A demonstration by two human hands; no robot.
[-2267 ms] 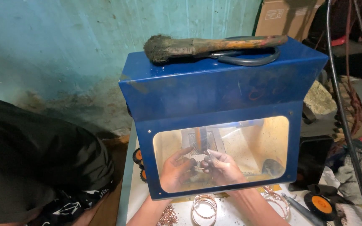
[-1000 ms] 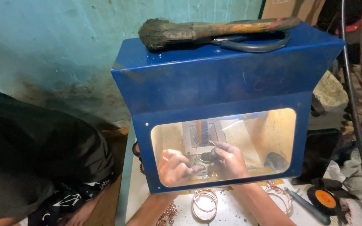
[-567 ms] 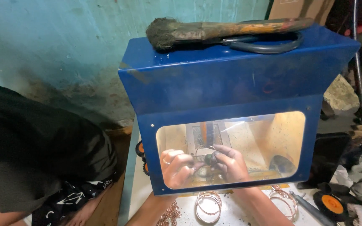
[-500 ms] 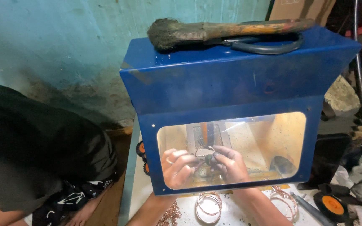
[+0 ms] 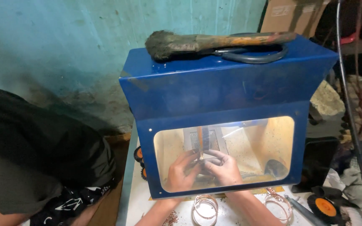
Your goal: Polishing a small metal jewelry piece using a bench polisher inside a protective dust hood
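Teal, stained plaster fills the background of the head view, with a white worktable [image 5: 135, 196] in the near foreground and clutter of cables and rags off to the right. On the table stands a blue metal hood [image 5: 227, 88] with a lit, clear window [image 5: 248, 142] in its near face. Across the hood's top lie a worn brush [image 5: 214, 42] with a wooden handle, its long axis running left to right, and a dark loop of belt [image 5: 256, 56] beside it.

Behind the window, a narrow upright wheel or spindle [image 5: 200, 140] sits at the far middle of the chamber. Both hands reach in from below. The left hand [image 5: 181, 169] and the right hand [image 5: 225, 167] meet just beneath that wheel, fingers curled and pinched close around a small workpiece [image 5: 202, 158] held between them; what the piece is cannot be told through the glare. It lies directly near-side of the wheel, touching or just short of it, with both hands about equally close.

Near the window's lower edge, outside it, thin copper-coloured rings [image 5: 205, 207] rest on the table, more rings [image 5: 278, 201] to the right, and an orange-centred black disc [image 5: 324, 206] farther right. A person in dark clothing [image 5: 42, 159] crouches at the left.
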